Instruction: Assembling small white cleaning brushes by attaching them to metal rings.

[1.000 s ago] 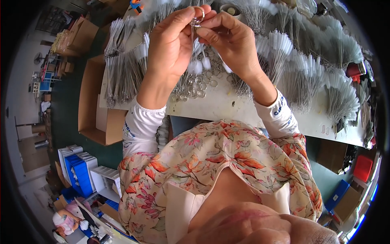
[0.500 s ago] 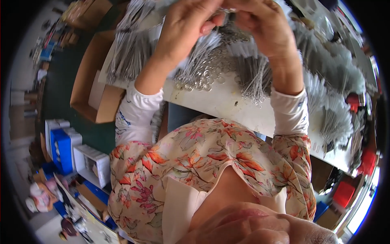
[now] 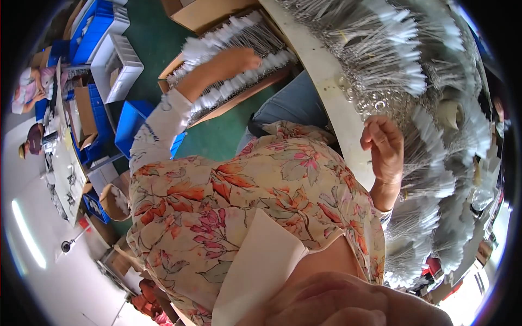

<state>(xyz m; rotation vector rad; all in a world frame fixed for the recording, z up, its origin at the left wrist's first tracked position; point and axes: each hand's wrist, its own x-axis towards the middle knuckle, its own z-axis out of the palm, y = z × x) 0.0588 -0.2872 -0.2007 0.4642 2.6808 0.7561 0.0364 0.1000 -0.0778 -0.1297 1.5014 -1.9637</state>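
My left hand (image 3: 239, 60) reaches over a cardboard box (image 3: 230, 105) on the left. Rows of thin wire stems with white, bristly-looking ends (image 3: 239, 31) fill this box. The hand's back is turned up, and its fingertips are hidden, so I cannot tell whether anything is in them. Above the table edge on the right, my right hand (image 3: 385, 144) is closed, fingers curled toward the thumb. Whatever it may hold does not show. Just beyond it, loose metal rings (image 3: 375, 102) lie on the white table (image 3: 326, 73) beside more bundles of white-ended wires (image 3: 386, 43).
A roll of tape (image 3: 450, 114) stands among the bundles at the right. Another open cardboard box (image 3: 215, 12) is at the back. White and blue plastic bins (image 3: 117, 68) stand on the green floor to the left. Two people (image 3: 33, 92) are at another table farther left.
My body has turned left. My hands, together over the table before, are now apart: the left has swung out over the filled box, and the right stays by the table.
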